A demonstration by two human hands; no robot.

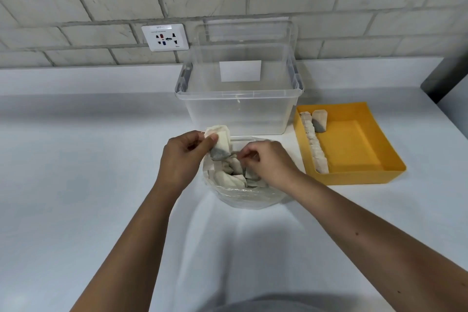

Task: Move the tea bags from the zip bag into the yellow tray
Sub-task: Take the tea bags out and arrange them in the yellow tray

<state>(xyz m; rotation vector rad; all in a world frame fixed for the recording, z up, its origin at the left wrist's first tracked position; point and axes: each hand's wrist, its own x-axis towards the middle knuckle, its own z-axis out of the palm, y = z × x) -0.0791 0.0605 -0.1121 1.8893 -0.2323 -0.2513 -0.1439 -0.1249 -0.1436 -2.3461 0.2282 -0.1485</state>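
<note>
Left hand [181, 157] around tea bags [220, 143]; right hand [269, 163] pinch on 1 in zip bag [243, 200]

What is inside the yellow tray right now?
The yellow tray holds a row of tea bags along its left wall and a single tea bag beside the row's far end. The row hides the floor beneath it.

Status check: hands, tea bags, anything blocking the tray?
Left hand grips tea bags over zip bag. Right hand reaching inside it, grip unclear. Yellow tray part-filled, path open.
</note>
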